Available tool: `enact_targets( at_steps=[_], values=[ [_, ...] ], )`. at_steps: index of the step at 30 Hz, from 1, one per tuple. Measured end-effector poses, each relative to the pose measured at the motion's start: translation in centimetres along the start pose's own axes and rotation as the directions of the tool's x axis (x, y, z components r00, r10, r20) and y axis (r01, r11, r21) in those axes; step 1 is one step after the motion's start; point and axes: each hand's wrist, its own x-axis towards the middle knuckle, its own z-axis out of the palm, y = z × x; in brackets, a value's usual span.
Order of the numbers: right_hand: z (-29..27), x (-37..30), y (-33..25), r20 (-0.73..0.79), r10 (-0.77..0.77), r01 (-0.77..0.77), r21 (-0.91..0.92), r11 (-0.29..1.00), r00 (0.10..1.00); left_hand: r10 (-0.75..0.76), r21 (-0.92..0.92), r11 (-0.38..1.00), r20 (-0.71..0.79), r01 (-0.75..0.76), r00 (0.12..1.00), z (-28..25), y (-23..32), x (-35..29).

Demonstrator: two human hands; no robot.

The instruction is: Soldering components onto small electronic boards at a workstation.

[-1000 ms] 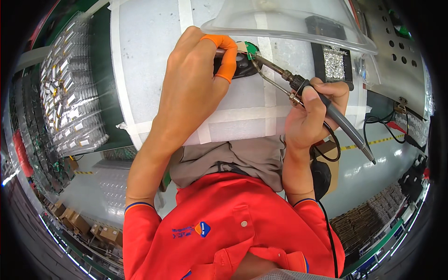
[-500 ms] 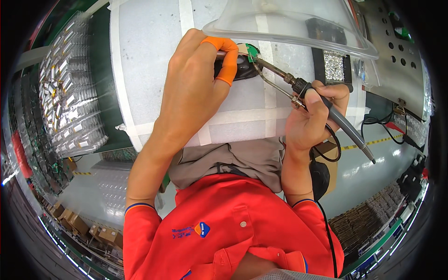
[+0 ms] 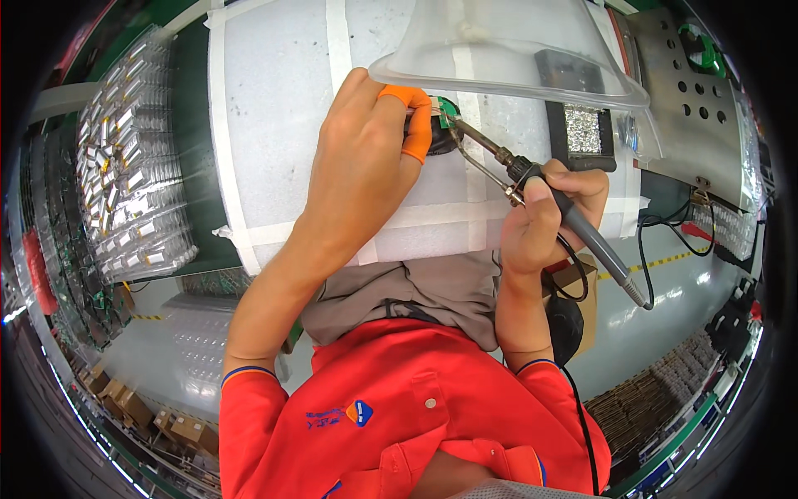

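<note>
Head view: At left, clear plastic trays (image 3: 133,166) are lining the bench. A left hand (image 3: 362,150), wearing orange finger covers (image 3: 420,137), is curling thumb and finger close together over a black piece (image 3: 445,143); the fingertips are hiding, so whether they are pinching cannot be told. A green circuit board (image 3: 450,108) is resting at that piece's upper right, the tip of a soldering iron (image 3: 592,239) meeting its edge. At right, a right hand (image 3: 532,229) is grasping the iron's grey handle firmly. Hands, board and bench are all appearing lower than half a second earlier.
</note>
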Motion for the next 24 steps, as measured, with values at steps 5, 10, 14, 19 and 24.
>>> enact_targets(
  at_steps=[5, 10, 14, 19, 24],
  values=[
    [0.1, -0.1, 0.0, -0.004, -0.014, 0.014, -0.005, 1.000, 1.000, -0.026, -0.007, 1.000, -0.021, 0.026, 0.999, 0.0, 0.1, 0.1],
    [0.1, -0.1, -0.3, -0.031, -0.031, 0.031, -0.003, 1.000, 0.999, -0.062, -0.043, 0.997, -0.052, 0.060, 0.997, 0.0, 0.0, 0.0],
    [-1.5, 1.1, -1.2, -0.162, -0.022, 0.018, -0.027, 0.999, 0.987, -0.047, -0.027, 0.999, -0.051, 0.046, 0.998, -0.2, -0.1, 0.0],
    [-4.9, 5.9, -2.2, -0.306, -0.079, 0.030, -0.163, 0.986, 0.949, -0.021, -0.022, 1.000, -0.030, 0.020, 0.999, -0.3, 0.5, 0.2],
    [-5.1, 10.5, -0.9, -0.279, 0.084, -0.100, -0.045, 0.994, 0.957, -0.091, -0.009, 0.996, 0.009, 0.091, 0.996, -0.6, 1.3, 0.4]
  ],
)
